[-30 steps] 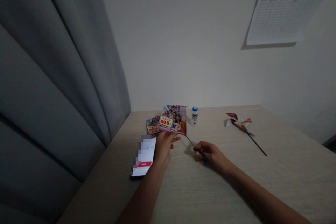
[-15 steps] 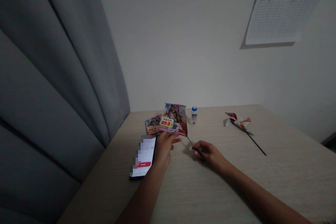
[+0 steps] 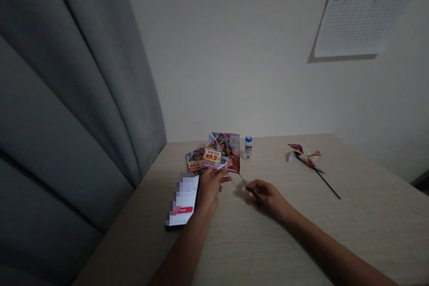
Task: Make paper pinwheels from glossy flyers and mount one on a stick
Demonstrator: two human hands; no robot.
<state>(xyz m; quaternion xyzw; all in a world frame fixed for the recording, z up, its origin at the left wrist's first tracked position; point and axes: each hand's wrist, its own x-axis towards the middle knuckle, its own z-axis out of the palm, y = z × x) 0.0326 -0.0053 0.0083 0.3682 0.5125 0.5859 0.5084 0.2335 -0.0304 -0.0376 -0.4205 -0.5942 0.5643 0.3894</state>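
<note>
My left hand (image 3: pixel 212 187) grips the lower edge of a colourful printed sheet of paper (image 3: pixel 225 146), fingers closed on it and partly in front of it. The sheet is tilted up a little and bears a yellow label reading 89.9. My right hand (image 3: pixel 264 196) is closed round the dark handles of a pair of scissors (image 3: pixel 244 181). Their thin blades reach up and left to the sheet's lower right corner. Just behind the held sheet lies a second printed sheet (image 3: pixel 193 160), partly covered.
A phone (image 3: pixel 182 210) with a lit screen lies beside my left wrist. Past the sheet stands a small blue-capped glue bottle (image 3: pixel 248 148). A paper pinwheel (image 3: pixel 306 157) on a dark stick lies to the right. A grey curtain (image 3: pixel 83 98) hangs at the left.
The held sheet's top edge and upper right corner have shifted slightly right, and it looks flatter, with a pale diagonal line at its upper left. Both hands stay nearly in place.
</note>
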